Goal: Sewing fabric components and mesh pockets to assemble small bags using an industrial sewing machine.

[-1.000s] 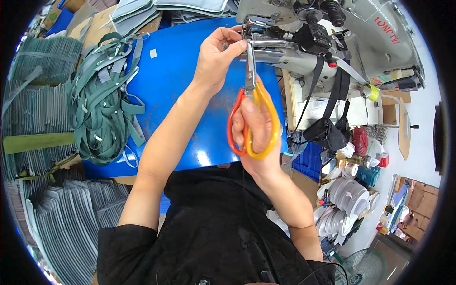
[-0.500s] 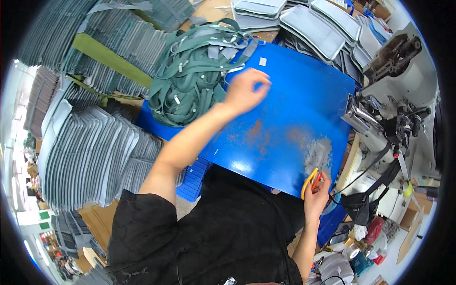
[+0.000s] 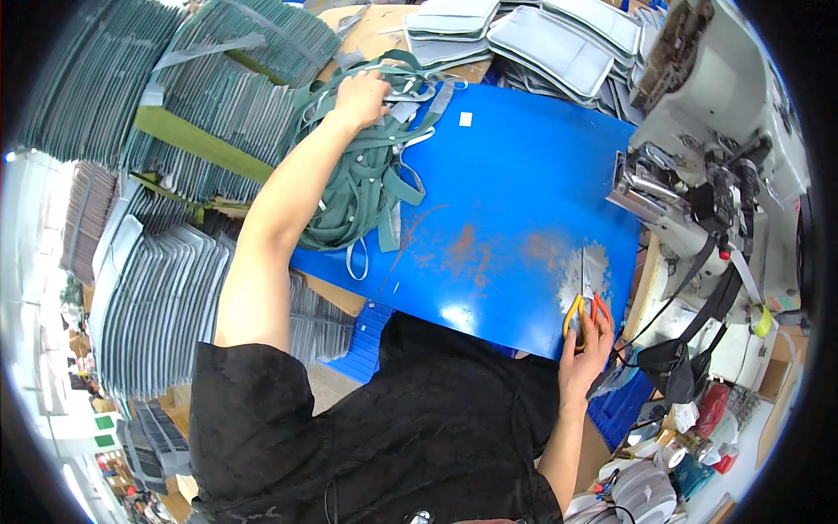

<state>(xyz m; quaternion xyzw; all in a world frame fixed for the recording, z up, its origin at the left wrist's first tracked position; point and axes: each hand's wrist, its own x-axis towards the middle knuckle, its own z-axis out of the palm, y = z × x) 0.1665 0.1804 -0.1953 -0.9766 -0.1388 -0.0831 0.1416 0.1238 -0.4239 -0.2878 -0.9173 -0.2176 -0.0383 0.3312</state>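
Observation:
My left hand is on top of a tangled heap of green straps. Its fingers curl down into the straps and seem to grip one; the fingertips are partly hidden. Small white and grey tabs hang from several of the straps. At the table's near right, my right hand holds scissors with one yellow and one red handle. Their blades point away from me, over a worn grey patch of the blue table. A small white square lies near the table's far edge.
Banded stacks of grey-green panels and curved grey panels crowd the left. Grey-white padded pieces are piled at the back. A sewing machine stands close on the right, with a black pouch below it.
My left hand has moved left and away from me, from above the table onto the strap heap. The scissors have turned in my right hand, their blades now clearly showing.

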